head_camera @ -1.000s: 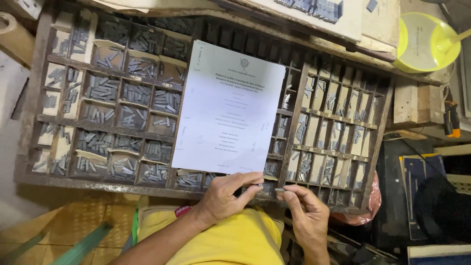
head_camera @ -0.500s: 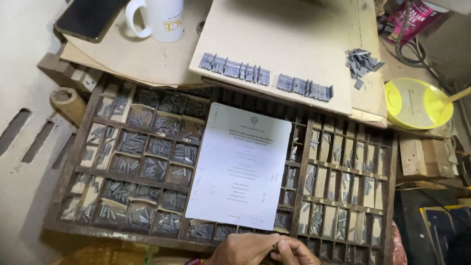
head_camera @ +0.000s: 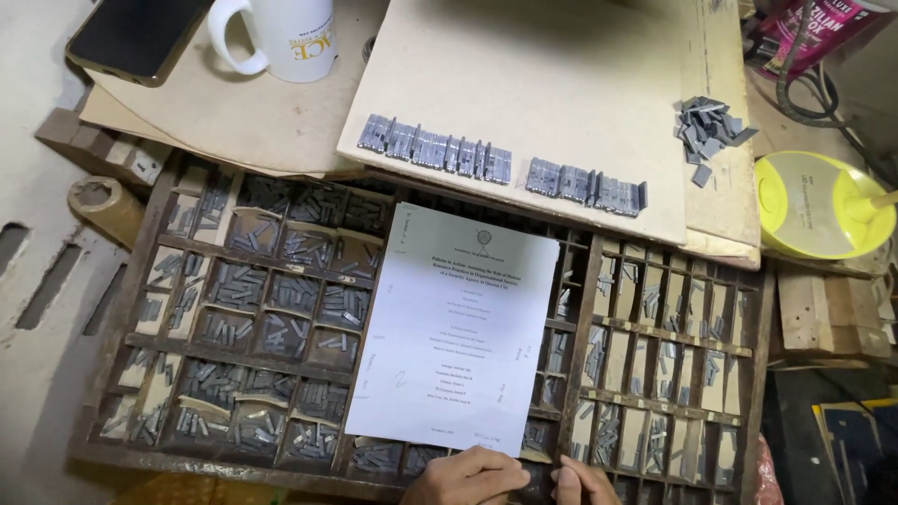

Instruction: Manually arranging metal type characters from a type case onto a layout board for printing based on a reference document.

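Head view: both hands – left hand point(head_camera: 468, 477), right hand point(head_camera: 582, 484) – meet, fingers curled, at the tray point(head_camera: 580, 327) edge; grip unclear. Two type rows point(head_camera: 435, 150) sit set, loose type point(head_camera: 706, 126) remains.

white mug point(head_camera: 285, 36), black phone point(head_camera: 136, 36), yellow lid point(head_camera: 812, 204), loose metal pieces point(head_camera: 709, 126)

Left hand point(head_camera: 468, 477) curled, right hand point(head_camera: 582, 486) close beside, fingertips meeting

A single head-worn camera looks steeply down from fairly close at the wooden type case point(head_camera: 122, 309), its near edge at the picture's bottom and the cardboard sheet point(head_camera: 561, 84) beyond its far edge.
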